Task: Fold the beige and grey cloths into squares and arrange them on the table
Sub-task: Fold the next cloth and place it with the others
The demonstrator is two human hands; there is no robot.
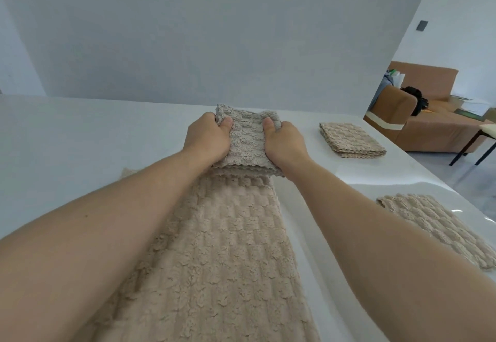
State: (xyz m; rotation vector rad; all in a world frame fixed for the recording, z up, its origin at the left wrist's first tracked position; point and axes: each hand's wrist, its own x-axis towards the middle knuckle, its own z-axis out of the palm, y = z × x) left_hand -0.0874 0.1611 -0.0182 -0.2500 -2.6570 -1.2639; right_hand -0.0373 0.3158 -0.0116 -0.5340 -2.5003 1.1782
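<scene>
White desk (80, 140) against a plain grey wall (188, 33), brown sofa (429, 127) off to the right behind it, dark chair (468, 151) legs beside the sofa. We see a folded cloth (248, 140), greyish beige, near the desk's middle toward the far edge, gripped on both sides. The left hand (208, 137) grips its left edge and the right hand (285, 143) its right edge. Both thumbs press on top and the other fingers are curled round the sides, mostly hidden. Its near edge overlaps the far end of a long beige cloth (214, 247) spread flat and running back toward us between the forearms. We cannot tell if the held piece is lifted or resting. A folded square (351, 140), beige, lies on the desk to the right, apart from the hands. Another flat cloth (434, 226), beige, lies near the right desk edge, closer to us
</scene>
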